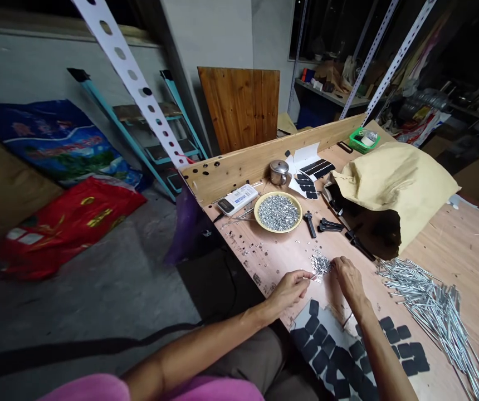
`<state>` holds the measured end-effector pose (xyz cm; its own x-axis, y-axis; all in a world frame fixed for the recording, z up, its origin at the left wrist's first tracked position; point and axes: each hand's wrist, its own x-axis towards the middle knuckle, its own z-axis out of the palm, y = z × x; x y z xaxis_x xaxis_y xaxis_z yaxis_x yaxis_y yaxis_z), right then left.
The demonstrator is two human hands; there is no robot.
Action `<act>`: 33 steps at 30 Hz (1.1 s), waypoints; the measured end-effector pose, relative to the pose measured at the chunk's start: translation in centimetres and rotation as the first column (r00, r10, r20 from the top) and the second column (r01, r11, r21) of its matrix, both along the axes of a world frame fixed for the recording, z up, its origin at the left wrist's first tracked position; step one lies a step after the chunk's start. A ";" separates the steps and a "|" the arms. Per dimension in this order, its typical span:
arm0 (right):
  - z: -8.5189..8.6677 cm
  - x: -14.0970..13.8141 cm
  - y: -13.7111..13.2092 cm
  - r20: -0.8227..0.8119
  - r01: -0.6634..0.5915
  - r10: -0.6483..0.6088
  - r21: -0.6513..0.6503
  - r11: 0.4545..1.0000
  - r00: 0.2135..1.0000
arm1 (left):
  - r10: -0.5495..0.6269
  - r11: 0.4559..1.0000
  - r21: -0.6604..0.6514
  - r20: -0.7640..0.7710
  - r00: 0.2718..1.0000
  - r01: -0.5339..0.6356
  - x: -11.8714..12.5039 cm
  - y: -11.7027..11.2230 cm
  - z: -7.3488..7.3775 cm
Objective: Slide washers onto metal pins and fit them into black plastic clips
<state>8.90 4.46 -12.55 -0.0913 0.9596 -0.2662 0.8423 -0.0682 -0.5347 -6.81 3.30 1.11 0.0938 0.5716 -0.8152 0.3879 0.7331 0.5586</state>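
My left hand (pixel 292 291) is closed in a pinch at the near left of a small pile of metal nuts or washers (pixel 321 264). A thin, light metal piece (pixel 314 277) shows at its fingertips. On the pile's right side, my right hand (pixel 348 278) has its fingers bent together, touching the edge of the pile; what they hold, if anything, is hidden. Below both hands lie black rounded-square pads (pixel 319 334) on a light sheet. A yellow bowl (pixel 258 221) full of similar small metal parts stands beyond the pile.
Long metal rods or bolts (pixel 440 306) lie heaped at right. Behind them rests a large paper sack (pixel 394 184), its dark mouth facing me. Black plastic parts (pixel 329 225), a lidded metal cup (pixel 279 171), a white device (pixel 238 199) and a green basket (pixel 362 146) occupy the table's back.
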 end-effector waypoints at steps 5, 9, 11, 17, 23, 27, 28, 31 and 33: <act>-0.1 0.1 0.3 -0.051 0.087 -0.088 -0.033 0.996 0.995 | 0.000 1.000 -0.001 0.034 0.999 0.000 0.2 0.0 -0.4; -0.8 0.6 -1.3 -0.421 0.332 -0.261 0.103 0.938 0.869 | -0.005 1.000 -0.016 0.041 0.999 0.006 0.2 0.1 -0.4; -0.7 0.4 -2.4 -0.539 0.456 -0.348 0.077 0.886 0.767 | -0.011 1.000 -0.024 0.041 0.999 0.012 0.4 0.1 -0.2; 2.0 -1.7 -5.8 -0.700 0.663 -0.578 -0.198 0.722 0.420 | -0.069 0.997 -0.039 0.097 0.993 0.073 1.1 -0.4 0.0; 5.2 -3.3 -9.2 -0.682 0.761 -0.704 -0.346 0.549 0.197 | -0.129 0.985 -0.114 0.028 0.991 0.131 1.6 -2.0 0.3; 7.2 -3.6 -11.2 -0.674 0.751 -0.715 -0.566 0.340 -0.184 | -0.245 0.958 -0.138 0.073 0.967 0.253 2.3 -3.3 1.2; 7.6 -3.6 -11.6 -0.666 0.743 -0.704 -0.596 0.303 -0.247 | -0.266 0.952 -0.131 0.090 0.960 0.276 2.5 -3.6 1.4; 8.4 -3.5 -12.4 -0.675 0.749 -0.670 -0.607 0.266 -0.308 | -0.307 0.944 -0.085 0.138 0.942 0.320 2.9 -4.1 1.7; 8.5 -3.4 -12.7 -0.700 0.762 -0.650 -0.583 0.282 -0.295 | -0.329 0.940 -0.041 0.157 0.931 0.339 3.0 -4.2 1.8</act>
